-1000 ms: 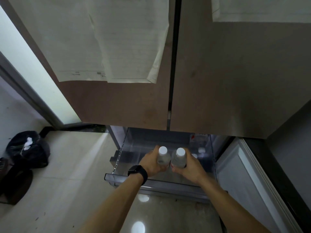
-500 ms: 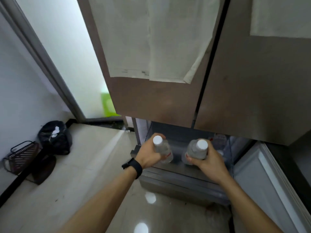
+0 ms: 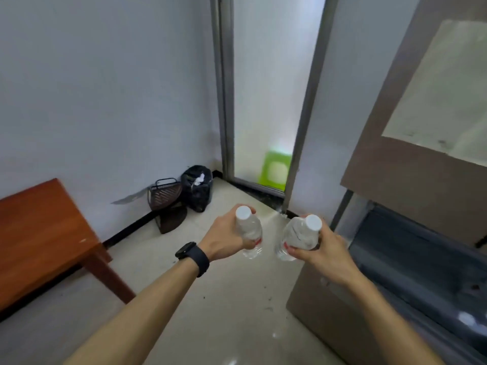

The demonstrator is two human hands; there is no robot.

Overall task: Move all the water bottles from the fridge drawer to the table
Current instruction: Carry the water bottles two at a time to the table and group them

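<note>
Just left of the open fridge drawer (image 3: 411, 248), in the air above the floor (image 3: 210, 299), wraps the left hand (image 3: 224, 239) round the left bottle (image 3: 250, 230) of water, white cap up, fingers curled about its body. Clamps the right hand (image 3: 322, 250) on the right bottle (image 3: 299, 234), cap tilted toward the drawer, close beside the other bottle but apart from it. Wears a black watch (image 3: 193, 255) on the left wrist. Shows the wooden bench (image 3: 39, 233) well left of the drawer, a dark basket (image 3: 164, 193) and black bin bag (image 3: 197, 187) farther back to the drawer's left, at the wall (image 3: 105, 101).
</note>
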